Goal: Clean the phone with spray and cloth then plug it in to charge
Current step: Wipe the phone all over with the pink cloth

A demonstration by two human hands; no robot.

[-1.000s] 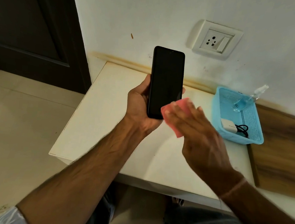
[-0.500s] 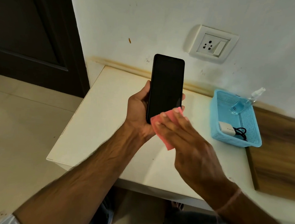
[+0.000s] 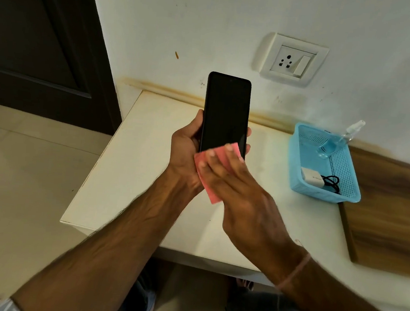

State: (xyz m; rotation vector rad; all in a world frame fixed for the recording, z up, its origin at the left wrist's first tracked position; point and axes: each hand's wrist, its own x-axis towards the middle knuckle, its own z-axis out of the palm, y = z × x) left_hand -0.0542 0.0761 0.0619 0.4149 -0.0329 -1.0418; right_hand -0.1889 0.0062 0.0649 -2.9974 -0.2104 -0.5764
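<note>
A black phone (image 3: 226, 110) stands upright over the white table, screen dark and facing me. My left hand (image 3: 185, 151) grips its lower part, thumb on the left edge and fingertips showing at the right edge. My right hand (image 3: 240, 190) presses a pink cloth (image 3: 208, 178) flat against the bottom of the screen with straight fingers. The clear spray bottle (image 3: 336, 142) leans in the blue basket (image 3: 297, 163) to the right. A white charger (image 3: 311, 178) with a black cable (image 3: 331, 182) lies in the same basket.
A wall socket with a switch (image 3: 294, 60) sits on the white wall above and right of the phone. The white table (image 3: 129, 163) ends at its left and front edges. A wooden panel (image 3: 392, 209) lies to the right. A dark door (image 3: 35, 41) stands at left.
My right hand and the pink cloth have slid from the phone's lower right edge leftward onto the bottom of the screen. The phone stays upright in my left hand.
</note>
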